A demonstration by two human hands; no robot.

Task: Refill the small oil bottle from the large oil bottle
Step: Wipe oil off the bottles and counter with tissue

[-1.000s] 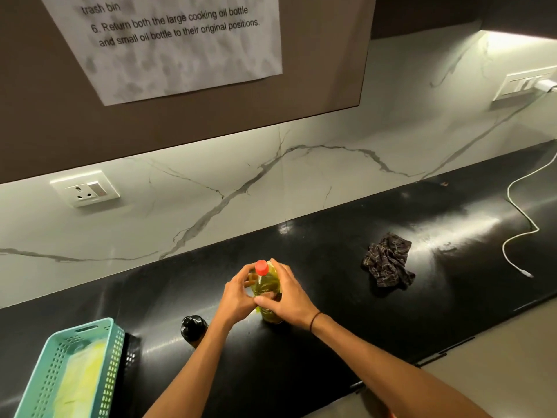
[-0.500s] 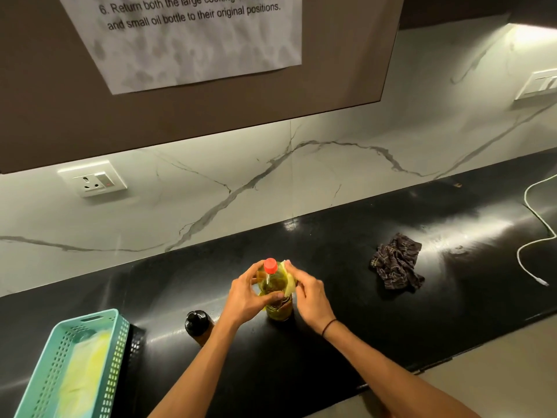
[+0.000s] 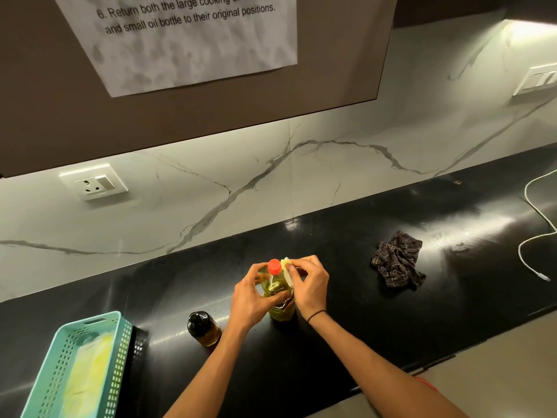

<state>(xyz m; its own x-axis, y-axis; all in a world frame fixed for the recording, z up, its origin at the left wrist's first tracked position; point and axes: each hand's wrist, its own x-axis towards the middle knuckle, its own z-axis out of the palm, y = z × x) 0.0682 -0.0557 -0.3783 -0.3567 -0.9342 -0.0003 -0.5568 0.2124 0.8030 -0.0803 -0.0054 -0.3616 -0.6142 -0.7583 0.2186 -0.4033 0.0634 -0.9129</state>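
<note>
The black surface [image 3: 346, 297] carries the teal basket [image 3: 60, 372] at the near left. At its middle stands the large oil bottle [image 3: 278, 300], upright, red cap on. The left hand [image 3: 251, 300] wraps its body, fingers clamped round it. The right hand [image 3: 309, 285] pinches a pale scrap [image 3: 286, 267] beside the cap. The small oil bottle [image 3: 202, 328] stands just left.

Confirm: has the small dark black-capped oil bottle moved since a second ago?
No. The small dark oil bottle keeps its place relative to the crumpled checked cloth and the white wall socket.
</note>
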